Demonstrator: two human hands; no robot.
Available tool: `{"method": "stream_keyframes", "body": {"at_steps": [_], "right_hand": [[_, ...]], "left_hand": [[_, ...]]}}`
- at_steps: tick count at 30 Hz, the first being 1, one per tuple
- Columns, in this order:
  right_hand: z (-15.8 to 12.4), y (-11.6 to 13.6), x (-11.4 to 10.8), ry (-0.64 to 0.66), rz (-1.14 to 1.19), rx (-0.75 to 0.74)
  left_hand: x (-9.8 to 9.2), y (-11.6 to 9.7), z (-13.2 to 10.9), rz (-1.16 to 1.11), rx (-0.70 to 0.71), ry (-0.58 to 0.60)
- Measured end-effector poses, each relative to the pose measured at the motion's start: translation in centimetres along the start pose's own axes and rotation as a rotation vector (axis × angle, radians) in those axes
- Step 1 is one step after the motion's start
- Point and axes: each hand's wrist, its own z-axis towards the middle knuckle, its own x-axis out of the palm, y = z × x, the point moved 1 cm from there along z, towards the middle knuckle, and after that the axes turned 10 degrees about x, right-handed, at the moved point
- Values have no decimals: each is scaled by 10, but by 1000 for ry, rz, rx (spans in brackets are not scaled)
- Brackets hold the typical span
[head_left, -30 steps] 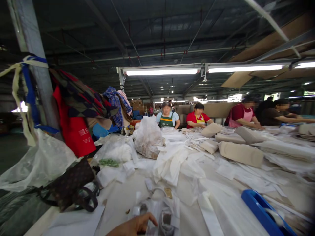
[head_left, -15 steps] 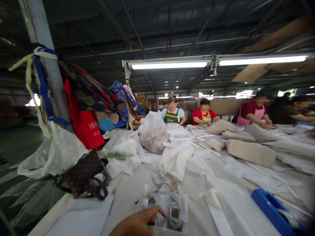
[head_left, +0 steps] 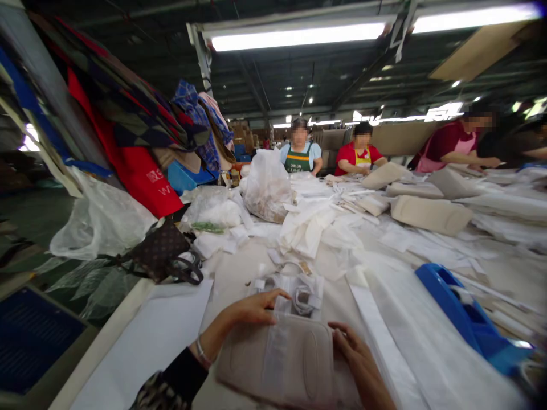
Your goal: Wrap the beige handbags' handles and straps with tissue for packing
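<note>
- Left hand (head_left: pixel 252 307): open and wide, fingers laid flat over the top edge of a beige padded panel (head_left: pixel 273 359).
- Right hand (head_left: pixel 356 359): fingers (head_left: pixel 337 333) curled narrowly round the panel's right edge; the panel is held between both hands.
- Panel: under clear plastic film, at the near edge of the white-covered worktable (head_left: pixel 239 273).
- Just beyond the panel: a clear plastic bag (head_left: pixel 288 296) with a coiled white strap (head_left: pixel 304 300) inside.
- Left wrist: a metal bracelet (head_left: pixel 201 352) above a black sleeve (head_left: pixel 183 376).
- Left of the hands: a white sheet (head_left: pixel 145 336) and a brown patterned handbag (head_left: pixel 160 250).
- Right of the hands: a blue plastic holder (head_left: pixel 461 313).
- Far side: three co-workers (head_left: pixel 359 151) working at the table, among beige padded rolls (head_left: pixel 431 215).
</note>
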Motion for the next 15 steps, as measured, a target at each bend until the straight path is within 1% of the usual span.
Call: {"method": "stream_keyframes", "body": {"at_steps": [1,4,6,9,12,15], "right_hand": [[-4,1,1,-28,-11,-9],[-14,0,11,-48,-97,-33],[-19,-3,18,-104,-162,-46],[-24,-10,29,-209,-228,-83],[-24,-15,36,-250,-228,-145],[-18,-19,37,-285,-225,-239]], "left_hand": [[0,-3,0,43,0,-1],[-2,-9,-2,224,-36,-10],[-3,-11,-6,315,-73,-30],[-2,-11,-14,340,-90,-58],[2,-9,-22,368,-71,-97],[9,-6,-26,447,-110,-184]]}}
